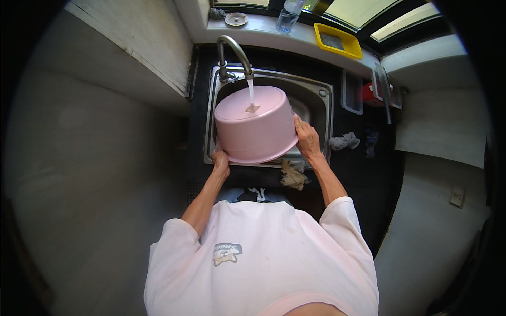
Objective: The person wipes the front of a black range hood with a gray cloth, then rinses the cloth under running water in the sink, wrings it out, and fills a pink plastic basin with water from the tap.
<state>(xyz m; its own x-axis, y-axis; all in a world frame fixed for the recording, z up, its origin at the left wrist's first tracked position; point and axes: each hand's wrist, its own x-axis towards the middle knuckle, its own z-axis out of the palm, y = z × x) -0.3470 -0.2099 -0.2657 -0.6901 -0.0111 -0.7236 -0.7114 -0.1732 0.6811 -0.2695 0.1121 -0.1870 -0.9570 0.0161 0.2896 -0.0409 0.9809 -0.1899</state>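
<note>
A pink plastic basin (257, 136) is tipped on its side over the stainless steel sink (329, 114), its underside turned up toward the faucet. My left hand (220, 160) grips the rim at the lower left. On the other side, my right hand (307, 136) holds the basin near its rim, the fingers partly hidden behind the wall. Water runs from the curved metal faucet (236, 45) onto the basin's bottom, striking near a small square label (253, 108). What lies under the basin in the sink is hidden.
A beige cloth (293, 175) lies at the sink's front edge. Grey cloth (344, 141) and a clear plastic container (352, 93) are on the dark counter at right, near a red object (371, 94). The windowsill bears a bottle (288, 17) and a yellow basket (348, 49). A wall rises at left.
</note>
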